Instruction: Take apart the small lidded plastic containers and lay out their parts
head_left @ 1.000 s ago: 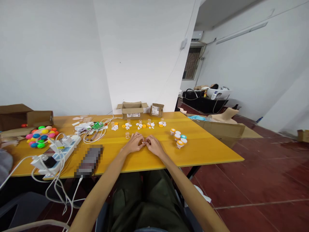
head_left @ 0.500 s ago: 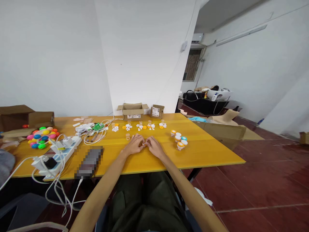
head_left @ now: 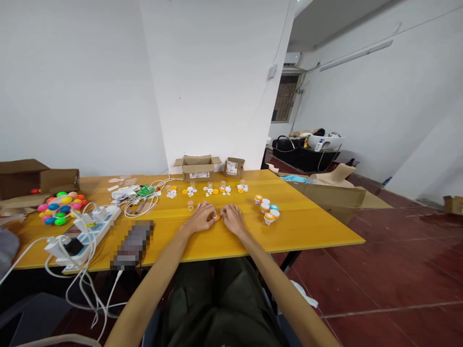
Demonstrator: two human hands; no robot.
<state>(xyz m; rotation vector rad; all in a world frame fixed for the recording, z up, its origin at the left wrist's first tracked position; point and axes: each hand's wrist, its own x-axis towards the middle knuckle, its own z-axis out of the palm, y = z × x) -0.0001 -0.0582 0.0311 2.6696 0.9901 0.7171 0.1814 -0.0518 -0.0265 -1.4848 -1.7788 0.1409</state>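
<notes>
My left hand (head_left: 201,218) is closed on a small orange piece (head_left: 217,217) at the middle of the wooden table. Just right of that piece is my right hand (head_left: 232,218), its fingers curled and pressed together; whatever they may hold is too small to make out. A clear small cup (head_left: 190,206) stands beyond my left hand. Farther back lies a row of small white and orange parts (head_left: 216,191) with clear cups among them. Several lidded small jars (head_left: 268,217) with orange, white and teal lids stand in a group to the right.
Two cardboard boxes, one open (head_left: 198,168) and one smaller (head_left: 234,167), stand at the wall. Leftward are a phone (head_left: 134,243), a power strip (head_left: 94,234) with white cables, colourful balls (head_left: 65,208) and green circuit boards (head_left: 146,191). A large carton (head_left: 325,195) is beyond the right edge.
My right fingers have moved slightly away from the left ones, and the orange piece now shows between the hands. The whole view has shifted a little.
</notes>
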